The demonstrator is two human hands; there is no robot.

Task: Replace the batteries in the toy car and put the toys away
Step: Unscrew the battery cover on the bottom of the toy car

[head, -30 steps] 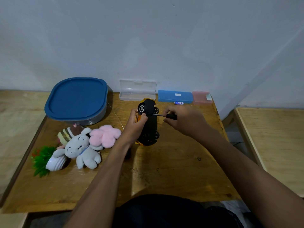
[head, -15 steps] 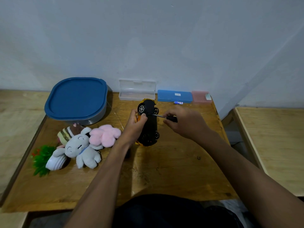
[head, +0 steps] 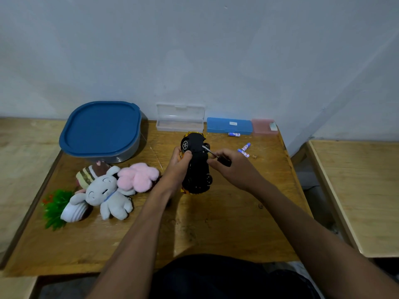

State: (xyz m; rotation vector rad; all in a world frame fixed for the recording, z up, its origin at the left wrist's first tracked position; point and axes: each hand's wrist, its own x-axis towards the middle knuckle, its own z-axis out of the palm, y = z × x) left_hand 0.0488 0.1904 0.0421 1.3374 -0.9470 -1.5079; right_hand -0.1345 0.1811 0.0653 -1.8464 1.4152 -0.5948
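Note:
The toy car (head: 197, 167) lies upside down mid-table, black underside up, yellow body showing at its edges. My left hand (head: 178, 167) grips its left side, thumb on the underside. My right hand (head: 236, 167) pinches a small screwdriver (head: 216, 155) with a black handle; its metal tip touches the underside near the far wheels. Two batteries (head: 245, 149) lie on the table just beyond my right hand, and a third battery (head: 234, 134) rests in front of the blue case.
A lidded blue tub (head: 100, 129) stands at the back left. Along the wall sit a clear case (head: 180, 117), a blue case (head: 228, 125) and a pink box (head: 262, 126). A grey plush (head: 105, 195), pink plush (head: 138, 176), striped toy (head: 88, 175) and fake plant (head: 55, 207) lie left.
My right hand has drawn back toward me and to the right a little, uncovering two batteries on the table behind it. The screwdriver stays on the car's underside; my left hand keeps its grip.

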